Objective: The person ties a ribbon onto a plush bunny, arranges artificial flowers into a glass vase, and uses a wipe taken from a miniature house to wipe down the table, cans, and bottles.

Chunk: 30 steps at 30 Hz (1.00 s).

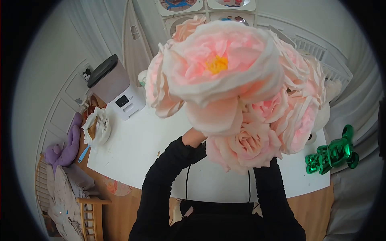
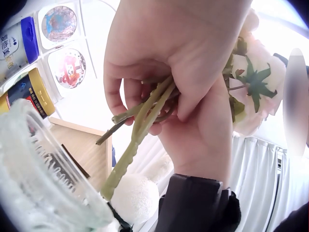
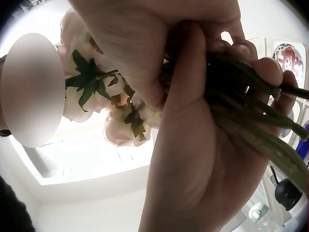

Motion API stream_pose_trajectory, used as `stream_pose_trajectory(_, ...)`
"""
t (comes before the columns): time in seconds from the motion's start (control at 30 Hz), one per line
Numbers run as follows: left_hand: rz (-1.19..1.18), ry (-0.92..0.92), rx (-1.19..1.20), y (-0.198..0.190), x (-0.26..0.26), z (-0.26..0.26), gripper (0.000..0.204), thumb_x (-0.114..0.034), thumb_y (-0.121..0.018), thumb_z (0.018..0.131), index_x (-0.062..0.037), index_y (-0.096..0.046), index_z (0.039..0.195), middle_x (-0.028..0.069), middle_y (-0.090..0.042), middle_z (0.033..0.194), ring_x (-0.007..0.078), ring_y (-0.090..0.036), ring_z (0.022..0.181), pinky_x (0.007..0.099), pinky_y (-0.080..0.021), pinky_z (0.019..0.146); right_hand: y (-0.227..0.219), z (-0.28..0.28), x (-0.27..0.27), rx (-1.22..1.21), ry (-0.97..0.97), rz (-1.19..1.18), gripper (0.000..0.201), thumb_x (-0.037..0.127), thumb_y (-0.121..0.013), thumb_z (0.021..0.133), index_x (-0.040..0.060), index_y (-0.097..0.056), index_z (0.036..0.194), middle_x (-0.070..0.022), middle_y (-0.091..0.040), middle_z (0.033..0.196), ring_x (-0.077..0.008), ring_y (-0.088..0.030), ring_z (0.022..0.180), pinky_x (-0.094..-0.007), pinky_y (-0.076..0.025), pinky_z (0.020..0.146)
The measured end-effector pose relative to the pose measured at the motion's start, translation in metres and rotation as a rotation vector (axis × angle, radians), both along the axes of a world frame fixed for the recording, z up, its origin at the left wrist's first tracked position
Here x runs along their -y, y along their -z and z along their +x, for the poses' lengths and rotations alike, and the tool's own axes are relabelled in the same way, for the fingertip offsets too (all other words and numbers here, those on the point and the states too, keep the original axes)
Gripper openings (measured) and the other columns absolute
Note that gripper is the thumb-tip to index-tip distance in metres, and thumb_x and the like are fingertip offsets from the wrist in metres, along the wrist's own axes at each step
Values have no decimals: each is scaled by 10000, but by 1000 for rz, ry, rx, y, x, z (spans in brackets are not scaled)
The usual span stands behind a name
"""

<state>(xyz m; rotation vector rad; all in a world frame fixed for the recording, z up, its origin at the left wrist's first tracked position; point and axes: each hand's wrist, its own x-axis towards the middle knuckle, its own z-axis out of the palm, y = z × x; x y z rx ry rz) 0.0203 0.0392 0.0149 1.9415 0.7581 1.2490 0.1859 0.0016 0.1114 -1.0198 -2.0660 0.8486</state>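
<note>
A large bunch of pale pink fabric roses with yellow centres [image 1: 237, 92] fills the middle of the head view, held up above a white tabletop [image 1: 132, 148] by both hands. The left hand [image 1: 194, 137] shows only as a wrist and knuckles under the blooms, just left of centre; the right hand is hidden behind the lowest rose in that view.

In the left wrist view, the left hand [image 2: 169, 58] sits in the upper centre, its fingers [image 2: 113, 94] and thumb curled tightly round the bundle of green ridged stems [image 2: 140, 130], which slant down to the lower left. The other hand lies beneath it, also wrapped on the same stems. A clear ribbed glass vessel [image 2: 43, 179] takes up the lower left of that frame, close to the stem ends.

In the right wrist view, the right hand [image 3: 207, 159] fills the centre and lower right, its fingers [image 3: 270, 72] closed round the stems, which run out towards the right edge. Green sepals and the pink undersides of the blooms show at the upper left.

On the table in the head view, a white and grey lidded appliance [image 1: 116, 86] stands at the upper left, and a shiny green balloon-dog figure [image 1: 333, 152] sits at the right edge.
</note>
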Motion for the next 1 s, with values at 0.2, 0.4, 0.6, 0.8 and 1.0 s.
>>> stream_pose_trajectory(0.2, 58, -19, -24, 5, 3, 4, 308, -235, -669, 839, -22, -566, 1036, 104, -621, 945, 233, -581, 829, 334, -457, 711, 19, 10, 33, 19, -3, 14, 753, 88, -748, 738, 82, -332, 1366, -112, -522, 1250, -178, -534, 1108, -319, -436, 918)
stream_pose_trajectory(0.4, 122, -52, -50, 12, 4, 6, 288, -236, -669, 835, -21, -577, 1003, 108, -632, 903, 241, -589, 793, 336, -461, 683, 20, 12, 34, 36, -21, 34, 730, 96, -744, 741, 82, -346, 1352, -111, -526, 1242, -182, -536, 1101, -320, -437, 912)
stream_pose_trajectory(0.6, 127, -95, -98, 23, 2, 13, 340, -221, -705, 743, -7, -585, 978, 151, -654, 921, 337, -615, 819, 387, -489, 733, 12, -12, 22, 51, -30, 55, 706, 103, -740, 744, 82, -359, 1338, -110, -529, 1234, -185, -537, 1094, -321, -437, 906)
stream_pose_trajectory(0.8, 195, -147, 31, 15, 20, 13, 347, -210, -681, 782, -10, -595, 1053, 152, -640, 1047, 355, -570, 1005, 414, -448, 878, 19, -3, 35, 63, -36, 80, 682, 111, -736, 747, 82, -372, 1324, -109, -532, 1227, -188, -539, 1088, -322, -438, 901)
stream_pose_trajectory(1.0, 79, -120, -117, 42, 18, 9, 308, -196, -686, 782, -32, -620, 1035, 169, -637, 1071, 378, -550, 1065, 426, -427, 914, 23, -4, 42, 70, -40, 110, 659, 119, -731, 750, 82, -386, 1309, -109, -536, 1219, -191, -541, 1081, -323, -438, 895)
